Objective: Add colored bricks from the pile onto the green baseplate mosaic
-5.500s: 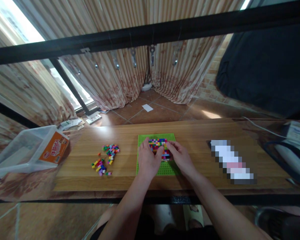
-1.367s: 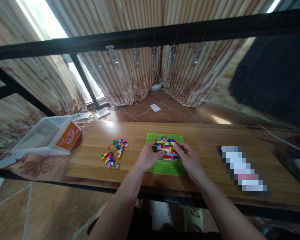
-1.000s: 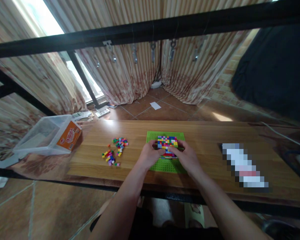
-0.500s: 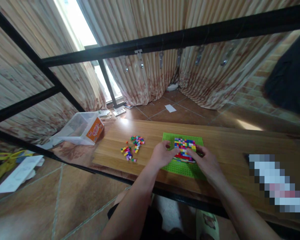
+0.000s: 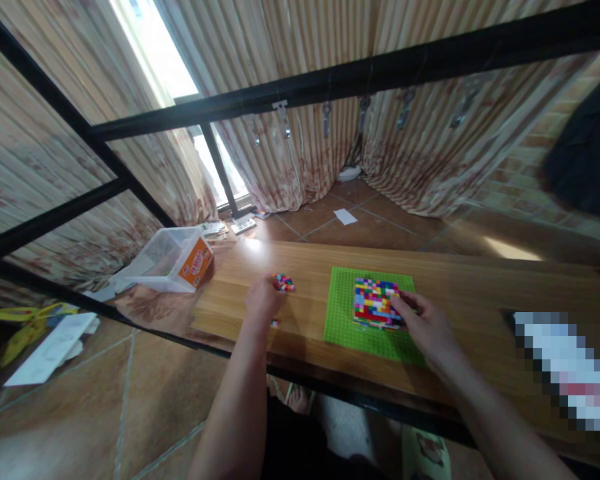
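A multicoloured block built of small toy bricks (image 5: 375, 300) sits on a green studded baseplate (image 5: 341, 320) on the wooden table. At its right side is my right hand (image 5: 427, 327), thumb on the near right edge and fingers curled behind, gripping it. To the left, my left hand (image 5: 263, 298) reaches down over the loose bricks (image 5: 284, 282), covering part of them. Its fingertips are mostly hidden, so I cannot make out whether a brick is between them. A few bricks (image 5: 275, 323) lie beside my left wrist.
A clear plastic box (image 5: 173, 257) with an orange label stands beyond the table's left end. A black metal bar (image 5: 330, 83) crosses above the far side, with clips hanging from it. On the table's right lies a pixelated object (image 5: 565, 367).
My left hand has left the brick block and moved left to the loose bricks. My right hand stays at the block's right side. The view has shifted slightly.
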Demonstrator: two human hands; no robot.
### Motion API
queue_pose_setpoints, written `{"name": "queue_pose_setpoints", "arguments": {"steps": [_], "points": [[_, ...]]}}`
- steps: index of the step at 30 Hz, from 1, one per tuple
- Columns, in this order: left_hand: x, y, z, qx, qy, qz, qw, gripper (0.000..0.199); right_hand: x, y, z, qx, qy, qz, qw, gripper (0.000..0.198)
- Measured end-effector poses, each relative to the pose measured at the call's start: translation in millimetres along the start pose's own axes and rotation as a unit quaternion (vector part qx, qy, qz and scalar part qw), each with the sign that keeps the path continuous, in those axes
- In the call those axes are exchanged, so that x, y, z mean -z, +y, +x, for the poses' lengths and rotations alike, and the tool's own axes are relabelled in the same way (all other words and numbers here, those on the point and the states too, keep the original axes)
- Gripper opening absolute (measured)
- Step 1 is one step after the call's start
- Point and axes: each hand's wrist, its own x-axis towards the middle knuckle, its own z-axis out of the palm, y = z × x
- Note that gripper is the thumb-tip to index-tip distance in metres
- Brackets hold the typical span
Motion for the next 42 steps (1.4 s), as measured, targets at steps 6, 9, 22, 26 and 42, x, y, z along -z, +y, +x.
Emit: {"name": "queue_pose_setpoints", "arguments": {"steps": [6, 9, 22, 26, 42], "points": [[-5, 4, 1, 0.0, -0.012, 0.023, 1.0, 0.013, 0, 0, 0, 0.005, 0.007, -0.001, 1.0, 0.054], [-1, 3, 0, -0.006, -0.014, 0.012, 1.0, 0.011, -1, -3, -1, 0.002, -0.001, 0.005, 1.0, 0.054], [-8, 62, -39, -0.264, -0.191, -0.45, 0.832, 0.014, -3, -64, -30, 0.2, 0.024, 0.014, 0.979, 0.023], [-19, 85, -53, -0.273, -0.253, -0.515, 0.772, 0.019, -7, -65, -36, 0.222, -0.036, 0.029, 0.974, 0.016], [-28, 117, -69, -0.307, -0.247, -0.54, 0.743, 0.014, 2, -62, -30, 0.11, -0.049, 0.18, 0.976, 0.018]]}}
